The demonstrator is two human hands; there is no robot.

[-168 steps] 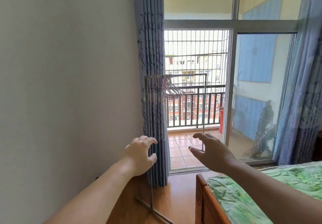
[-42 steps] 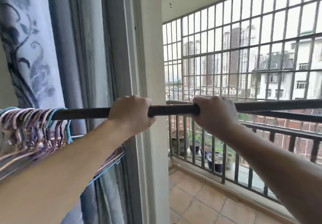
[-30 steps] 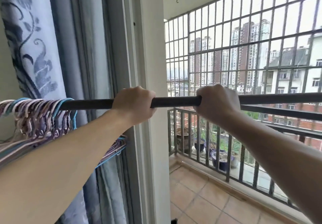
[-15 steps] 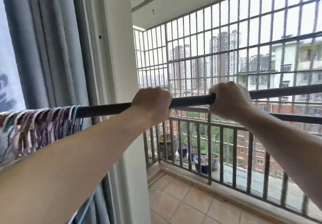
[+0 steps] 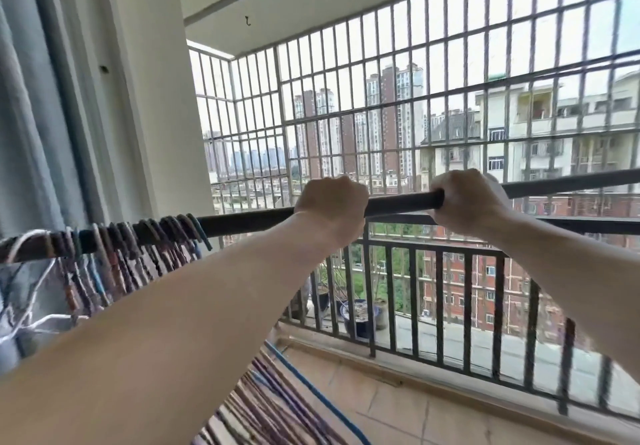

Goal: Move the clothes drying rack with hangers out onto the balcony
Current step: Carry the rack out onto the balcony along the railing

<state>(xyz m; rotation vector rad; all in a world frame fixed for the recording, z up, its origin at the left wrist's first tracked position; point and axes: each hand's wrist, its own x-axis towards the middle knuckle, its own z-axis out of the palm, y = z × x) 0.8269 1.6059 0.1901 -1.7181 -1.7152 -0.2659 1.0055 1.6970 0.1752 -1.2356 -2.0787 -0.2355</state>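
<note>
I have the drying rack's dark, round metal top bar (image 5: 256, 222) running nearly level across my view at chest height, over the balcony threshold. My left hand (image 5: 332, 207) is clenched around it from above, and my right hand (image 5: 465, 202) is wrapped around it just beside, with a short bare stretch of smooth tube between the fists. On the bar's left end hangs a tight bunch of thin wire hangers (image 5: 114, 257) in mixed brown, purple, blue and white coatings, their hooks crowded together and their lower edges fanning out under my left forearm. Below lies a floor of pale orange square tiles (image 5: 398, 410). Ahead stands a dark vertical-bar metal railing (image 5: 450, 289) beneath a grey window grille (image 5: 381, 98); grey-blue pleated curtain fabric (image 5: 31, 133) hangs left
</note>
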